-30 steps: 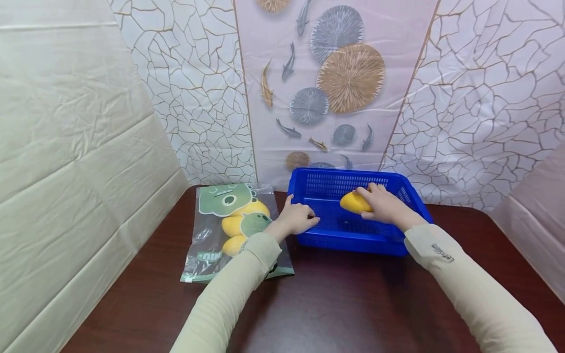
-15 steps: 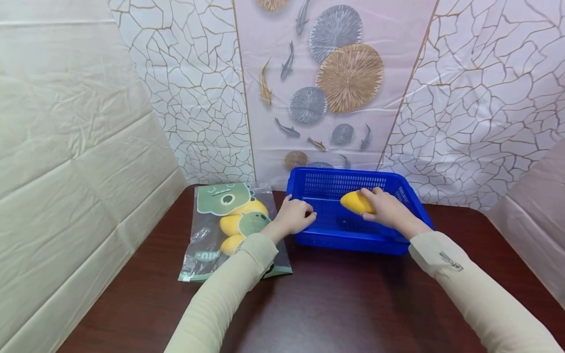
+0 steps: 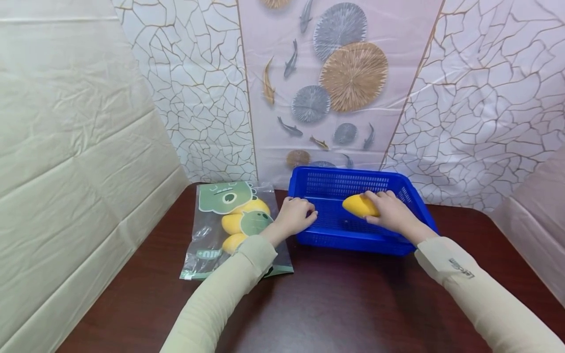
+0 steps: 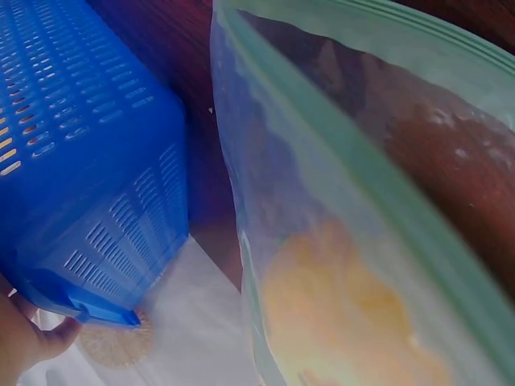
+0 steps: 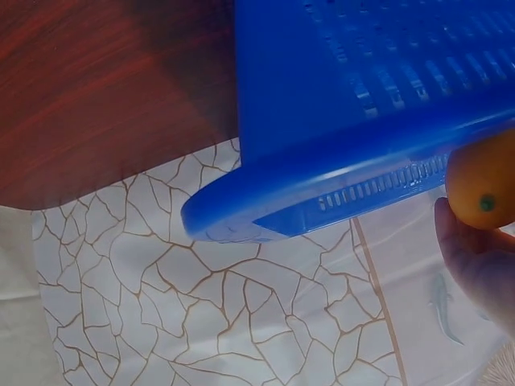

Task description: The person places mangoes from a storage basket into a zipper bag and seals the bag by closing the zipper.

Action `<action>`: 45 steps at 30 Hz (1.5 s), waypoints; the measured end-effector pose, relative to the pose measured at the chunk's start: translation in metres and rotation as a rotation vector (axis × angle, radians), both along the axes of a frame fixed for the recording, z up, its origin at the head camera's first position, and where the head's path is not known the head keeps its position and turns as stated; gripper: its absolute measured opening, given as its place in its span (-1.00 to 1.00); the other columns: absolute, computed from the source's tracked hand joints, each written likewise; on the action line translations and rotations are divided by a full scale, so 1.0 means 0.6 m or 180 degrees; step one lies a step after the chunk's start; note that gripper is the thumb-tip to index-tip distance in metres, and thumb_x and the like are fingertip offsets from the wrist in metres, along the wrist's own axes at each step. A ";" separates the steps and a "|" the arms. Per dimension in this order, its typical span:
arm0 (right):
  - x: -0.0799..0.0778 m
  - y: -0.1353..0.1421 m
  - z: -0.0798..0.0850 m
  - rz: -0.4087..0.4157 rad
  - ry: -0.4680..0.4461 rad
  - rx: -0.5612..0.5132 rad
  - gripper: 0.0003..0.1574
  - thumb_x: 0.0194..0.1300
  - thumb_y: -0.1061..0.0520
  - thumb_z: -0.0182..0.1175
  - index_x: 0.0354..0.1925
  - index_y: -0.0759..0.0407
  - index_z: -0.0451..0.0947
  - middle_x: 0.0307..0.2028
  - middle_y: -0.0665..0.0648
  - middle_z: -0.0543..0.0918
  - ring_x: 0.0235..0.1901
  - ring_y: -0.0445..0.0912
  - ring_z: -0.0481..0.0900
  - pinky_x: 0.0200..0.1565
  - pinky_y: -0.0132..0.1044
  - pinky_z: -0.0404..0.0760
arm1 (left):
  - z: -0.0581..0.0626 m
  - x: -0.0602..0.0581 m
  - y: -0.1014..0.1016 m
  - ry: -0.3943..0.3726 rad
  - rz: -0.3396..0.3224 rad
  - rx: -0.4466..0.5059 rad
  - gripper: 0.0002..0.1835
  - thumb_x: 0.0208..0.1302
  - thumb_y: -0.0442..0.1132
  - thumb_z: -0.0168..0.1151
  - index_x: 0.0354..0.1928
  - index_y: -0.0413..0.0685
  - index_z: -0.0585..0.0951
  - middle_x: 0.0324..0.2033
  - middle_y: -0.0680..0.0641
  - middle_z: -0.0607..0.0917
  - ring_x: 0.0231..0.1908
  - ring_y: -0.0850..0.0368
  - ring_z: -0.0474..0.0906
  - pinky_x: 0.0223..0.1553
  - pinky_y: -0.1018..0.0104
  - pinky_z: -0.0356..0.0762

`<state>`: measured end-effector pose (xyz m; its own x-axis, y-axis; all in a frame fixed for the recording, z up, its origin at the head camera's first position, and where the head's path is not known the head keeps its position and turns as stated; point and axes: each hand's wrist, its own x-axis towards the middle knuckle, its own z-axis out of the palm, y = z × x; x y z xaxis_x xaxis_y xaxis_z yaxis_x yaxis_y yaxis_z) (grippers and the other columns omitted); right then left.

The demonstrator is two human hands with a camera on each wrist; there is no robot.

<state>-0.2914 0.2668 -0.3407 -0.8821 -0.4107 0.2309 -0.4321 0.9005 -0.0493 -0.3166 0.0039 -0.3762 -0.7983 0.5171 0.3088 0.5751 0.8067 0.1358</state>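
In the head view my right hand holds a yellow mango over the inside of a blue plastic basket. A small green stem spot shows on the mango in the right wrist view, where only part of the hand is visible. At the basket's left end my left hand grips the rim, its fingers curled; the left wrist view shows thumb and finger at that rim. Left of the basket lies a clear zip bag with green cartoon prints and several mangoes inside.
The dark red-brown table extends in front of the basket and bag. Patterned cloth hangs directly behind them. A pale cloth wall borders the left side, with another at the right. The basket has slotted sides.
My right hand has shifted slightly right with the mango still held. The left hand's extended finger has curled in at the basket rim. Basket and bag stay about where they were.
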 end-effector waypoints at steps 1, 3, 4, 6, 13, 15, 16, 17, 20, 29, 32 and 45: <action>0.002 0.000 0.001 0.0001 0.0007 -0.0027 -0.34 0.10 0.04 0.33 0.12 0.24 0.37 -0.23 0.35 0.59 -0.32 0.12 0.39 -0.29 -0.05 0.38 | 0.001 0.001 0.000 0.0012 -0.0010 0.0004 -0.74 0.34 -0.07 0.03 -0.37 0.11 0.69 -0.43 0.09 0.71 -0.32 0.14 0.60 0.02 0.00 0.43; 0.004 0.001 0.000 0.0038 0.0025 -0.0109 -0.35 0.09 0.06 0.34 0.11 0.24 0.38 -0.22 0.35 0.60 -0.31 0.13 0.41 -0.27 -0.04 0.38 | 0.002 0.003 0.000 0.0027 -0.0017 0.0000 -0.76 0.34 -0.07 0.05 -0.34 0.11 0.69 -0.40 0.09 0.71 -0.30 0.14 0.60 0.01 0.01 0.44; 0.005 0.001 0.000 0.0074 0.0036 -0.0165 -0.35 0.09 0.07 0.34 0.11 0.25 0.38 -0.22 0.35 0.60 -0.31 0.13 0.42 -0.25 -0.03 0.37 | 0.003 0.005 0.000 0.0033 -0.0014 -0.0011 -0.76 0.34 -0.07 0.05 -0.33 0.11 0.70 -0.39 0.09 0.72 -0.29 0.14 0.61 0.00 0.02 0.45; 0.007 0.001 0.000 0.0140 0.0040 -0.0285 -0.36 0.09 0.08 0.34 0.10 0.26 0.38 -0.22 0.35 0.61 -0.29 0.14 0.44 -0.23 -0.02 0.35 | 0.005 0.007 0.000 0.0030 -0.0017 -0.0030 -0.76 0.34 -0.06 0.06 -0.30 0.12 0.70 -0.35 0.09 0.73 -0.27 0.14 0.61 -0.01 0.04 0.46; 0.017 -0.001 0.000 0.0155 -0.0054 -0.0417 -0.37 0.12 0.06 0.33 0.11 0.24 0.37 -0.21 0.29 0.62 -0.31 0.07 0.44 -0.22 -0.10 0.29 | 0.007 0.015 -0.002 0.0082 -0.0073 -0.0066 -0.78 0.31 -0.06 0.09 -0.29 0.11 0.70 -0.31 0.09 0.73 -0.25 0.13 0.61 -0.08 0.11 0.49; 0.020 -0.002 0.003 0.0135 -0.0032 -0.0418 -0.36 0.12 0.06 0.33 0.11 0.24 0.38 -0.21 0.29 0.62 -0.31 0.08 0.45 -0.22 -0.08 0.30 | 0.008 0.017 -0.003 0.0119 -0.0088 -0.0062 -0.78 0.30 -0.05 0.10 -0.27 0.11 0.71 -0.30 0.09 0.73 -0.24 0.13 0.61 -0.12 0.14 0.50; 0.021 -0.003 0.004 0.0130 -0.0015 -0.0424 -0.36 0.12 0.05 0.33 0.12 0.24 0.38 -0.22 0.29 0.63 -0.30 0.08 0.46 -0.21 -0.06 0.31 | 0.010 0.018 -0.004 0.0141 -0.0088 -0.0063 -0.78 0.30 -0.04 0.10 -0.26 0.12 0.71 -0.30 0.10 0.73 -0.24 0.13 0.61 -0.14 0.16 0.50; 0.023 -0.004 0.006 0.0120 0.0003 -0.0433 -0.36 0.12 0.04 0.33 0.12 0.24 0.38 -0.22 0.29 0.63 -0.29 0.09 0.47 -0.21 -0.04 0.31 | 0.011 0.020 -0.006 0.0153 -0.0091 -0.0056 -0.78 0.30 -0.04 0.11 -0.25 0.12 0.71 -0.29 0.10 0.73 -0.24 0.14 0.61 -0.15 0.18 0.50; 0.028 -0.007 0.010 0.0098 0.0059 -0.0468 -0.35 0.12 0.02 0.33 0.13 0.24 0.39 -0.23 0.29 0.64 -0.26 0.13 0.49 -0.18 0.00 0.32 | 0.016 0.023 -0.010 0.0191 -0.0106 -0.0042 -0.79 0.30 -0.03 0.12 -0.25 0.13 0.71 -0.29 0.11 0.73 -0.24 0.15 0.60 -0.18 0.20 0.50; 0.043 -0.011 0.011 0.0075 0.0225 -0.0509 -0.33 0.10 0.03 0.34 0.14 0.22 0.39 -0.22 0.31 0.61 -0.22 0.17 0.48 -0.11 0.05 0.33 | 0.021 0.034 -0.015 0.0234 -0.0176 0.0001 -0.78 0.30 -0.02 0.10 -0.25 0.13 0.71 -0.30 0.12 0.73 -0.26 0.17 0.60 -0.20 0.23 0.51; 0.049 -0.013 0.010 0.0084 0.0251 -0.0577 -0.33 0.09 0.04 0.34 0.14 0.20 0.39 -0.23 0.31 0.60 -0.24 0.16 0.46 -0.13 0.03 0.32 | 0.019 0.039 -0.018 0.0222 -0.0181 0.0020 -0.79 0.30 -0.02 0.11 -0.25 0.14 0.71 -0.30 0.13 0.73 -0.26 0.18 0.59 -0.19 0.24 0.51; 0.079 -0.023 0.007 0.0058 0.0367 -0.0777 -0.32 0.07 0.04 0.36 0.15 0.17 0.42 -0.20 0.30 0.61 -0.25 0.13 0.45 -0.21 -0.06 0.31 | 0.026 0.070 -0.038 0.0429 -0.0351 0.0103 -0.81 0.29 -0.05 0.13 -0.23 0.13 0.69 -0.24 0.11 0.69 -0.23 0.17 0.58 -0.21 0.26 0.51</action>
<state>-0.2443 0.2529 -0.3363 -0.8371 -0.3461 0.4237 -0.4636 0.8599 -0.2136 -0.2748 -0.0191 -0.3604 -0.6876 0.5873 0.4270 0.6746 0.7342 0.0764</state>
